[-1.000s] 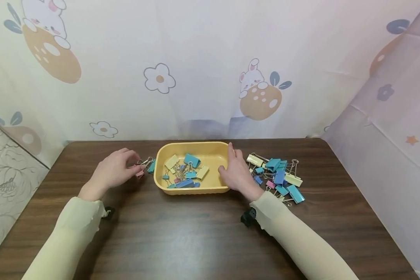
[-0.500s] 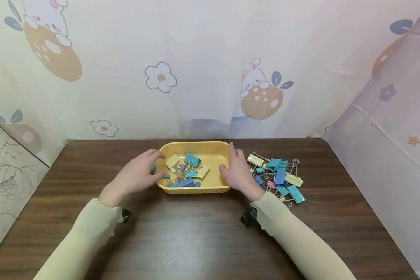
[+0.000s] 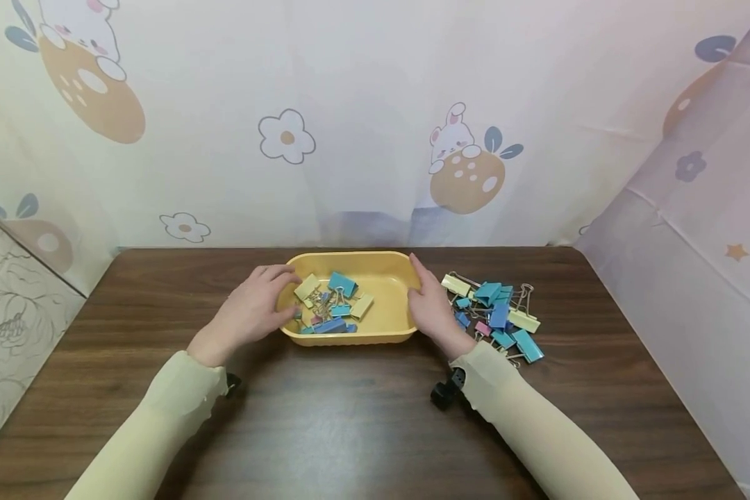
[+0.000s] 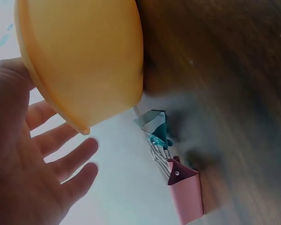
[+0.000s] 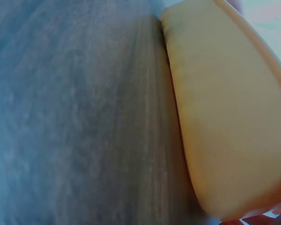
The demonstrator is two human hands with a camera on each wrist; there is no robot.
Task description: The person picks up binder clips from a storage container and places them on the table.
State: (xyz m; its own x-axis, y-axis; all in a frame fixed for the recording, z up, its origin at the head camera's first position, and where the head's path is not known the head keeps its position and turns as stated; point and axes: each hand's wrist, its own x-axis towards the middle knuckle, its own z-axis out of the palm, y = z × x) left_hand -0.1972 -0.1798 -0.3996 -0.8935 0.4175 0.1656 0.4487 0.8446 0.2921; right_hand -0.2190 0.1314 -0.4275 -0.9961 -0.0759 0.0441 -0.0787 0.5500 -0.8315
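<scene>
One oblong yellow basin (image 3: 390, 321) sits on a dark wood-grain tabletop (image 3: 344, 417), between two hands. Inside it I count at least seven binder clips: two pale yellow clips (image 3: 362, 306), two teal clips (image 3: 342, 285), one long blue clip (image 3: 330, 327), one small blue clip (image 3: 351, 328) and a sliver of pink (image 3: 315, 321). Their wire handles tangle in the middle, so more may lie underneath; they fill the left part, and the right part of the floor shows bare.

The left hand (image 3: 246, 309) is at the basin's left end, fingers spread and reaching over the rim. The right hand (image 3: 437, 309) pinches the right end, thumb over the rim and the other fingers along the outside.

Two more clips, one teal-green clip (image 4: 154, 126) and one pink clip (image 4: 186, 197), lie on the tabletop just outside the left end (my head view loses them behind the left hand).

Right of the right hand is one heap of binder clips (image 3: 498, 316), at least nine by my count: two yellow, four teal, two blue, one pink, all overlapping.
</scene>
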